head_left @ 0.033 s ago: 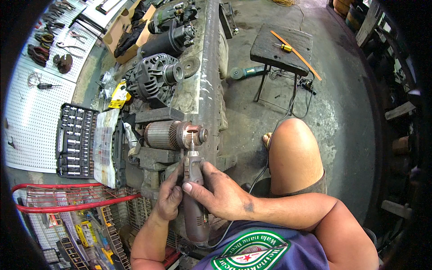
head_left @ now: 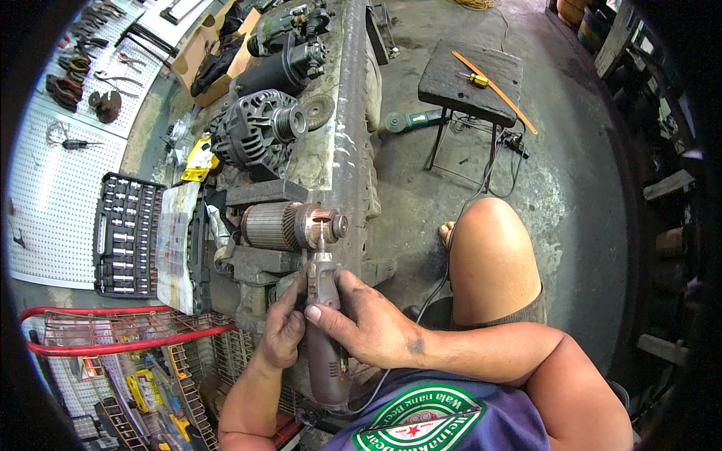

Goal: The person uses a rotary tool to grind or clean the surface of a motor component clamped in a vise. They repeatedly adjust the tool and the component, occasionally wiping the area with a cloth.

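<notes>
Both my hands are wrapped round a dark rotary tool [head_left: 327, 368] with a power cord at its rear end. My left hand [head_left: 284, 328] grips its left side, and my right hand [head_left: 372, 322] closes on it from the right, thumb laid across the body. The tool's thin bit meets, or comes very near, the copper commutator [head_left: 319, 222] of a motor armature [head_left: 269, 225]; exact contact is too small to tell. That armature lies sideways in a bench vise [head_left: 263, 264], its shaft end to the right.
Beyond the vise stand an alternator [head_left: 252, 131] and a starter motor [head_left: 274, 71]. A socket set [head_left: 126, 237] lies left, above a red-rimmed wire cart [head_left: 128, 344]. Right, a stool [head_left: 444, 79] bears a screwdriver and orange strip; an angle grinder [head_left: 414, 120] lies beside it.
</notes>
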The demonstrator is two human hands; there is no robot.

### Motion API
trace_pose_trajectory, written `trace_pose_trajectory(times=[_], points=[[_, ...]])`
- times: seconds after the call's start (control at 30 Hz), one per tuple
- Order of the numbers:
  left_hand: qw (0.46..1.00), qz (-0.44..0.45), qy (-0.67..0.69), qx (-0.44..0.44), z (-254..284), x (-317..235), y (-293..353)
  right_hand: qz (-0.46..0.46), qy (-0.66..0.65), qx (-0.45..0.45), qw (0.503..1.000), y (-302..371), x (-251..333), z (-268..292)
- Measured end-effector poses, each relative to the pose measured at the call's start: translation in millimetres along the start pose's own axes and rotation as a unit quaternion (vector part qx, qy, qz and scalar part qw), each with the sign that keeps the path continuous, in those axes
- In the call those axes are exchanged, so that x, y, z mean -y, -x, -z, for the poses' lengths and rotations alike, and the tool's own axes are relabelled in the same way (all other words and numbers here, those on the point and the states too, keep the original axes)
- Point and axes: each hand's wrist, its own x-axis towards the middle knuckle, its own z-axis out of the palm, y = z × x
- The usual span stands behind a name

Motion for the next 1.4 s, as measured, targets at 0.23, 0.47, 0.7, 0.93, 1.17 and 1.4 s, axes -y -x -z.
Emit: trace_pose_trajectory(times=[0.23,0.47,0.7,0.93,1.17,1.4], points=[[1.000,-0.006,-0.011,0.001,3.2,2.2,-6.1,0.020,0.009,-0.009,1.000,-4.8,-0.9,1.9],[1.000,-0.008,-0.007,0.002,2.4,1.8,-6.5,0.011,0.012,-0.004,1.000,-4.5,-1.5,3.3],[1.000,-0.011,-0.004,0.007,2.9,0.9,-8.0,0.005,0.017,-0.003,1.000,-5.0,-1.7,3.4],[1.000,-0.016,-0.018,-0.002,2.1,0.1,-8.1,0.011,0.002,-0.002,1.000,-4.8,-1.1,2.7],[1.000,-0.011,-0.005,0.002,1.9,1.0,-7.6,0.013,-0.002,0.000,1.000,-5.7,-2.6,2.8],[1.000,-0.001,0.001,-0.002,1.7,1.3,-6.3,0.016,-0.010,0.001,1.000,-5.4,-1.2,2.7]])
